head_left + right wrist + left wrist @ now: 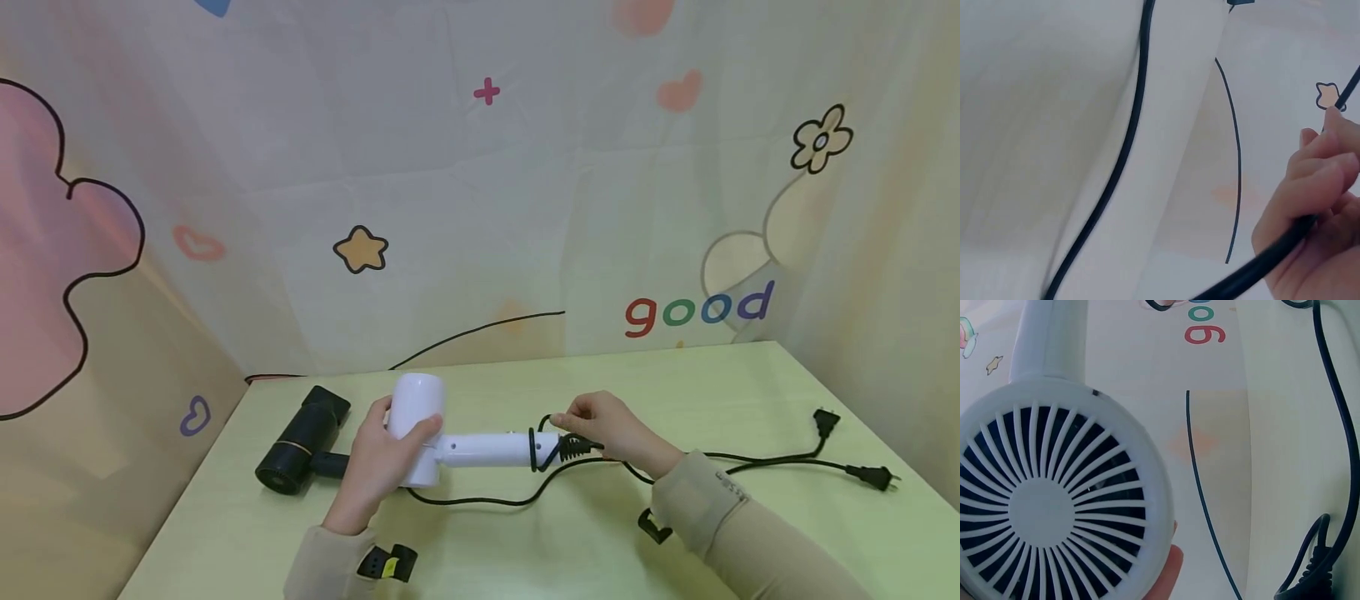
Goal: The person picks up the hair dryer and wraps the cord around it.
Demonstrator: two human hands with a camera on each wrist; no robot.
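Observation:
My left hand [381, 450] grips the barrel of a white hair dryer [480, 450], held above the table with its handle pointing right. The dryer's round slatted grille [1041, 512] fills much of the left wrist view, one fingertip showing at its edge. Near the handle's end my right hand [611, 425] pinches the dryer's black cord [1266, 262], which passes through the curled fingers in the right wrist view. A turn of this cord goes around the handle close to its ribbed base. Left of my left hand lies a black hair dryer [300, 442] on the table.
A second black cord [495, 502] runs across the pale green table [510, 550] below the white dryer. Two black plugs, an upper plug [826, 422] and a lower plug [872, 476], lie at the right. A printed curtain [465, 208] hangs behind the table.

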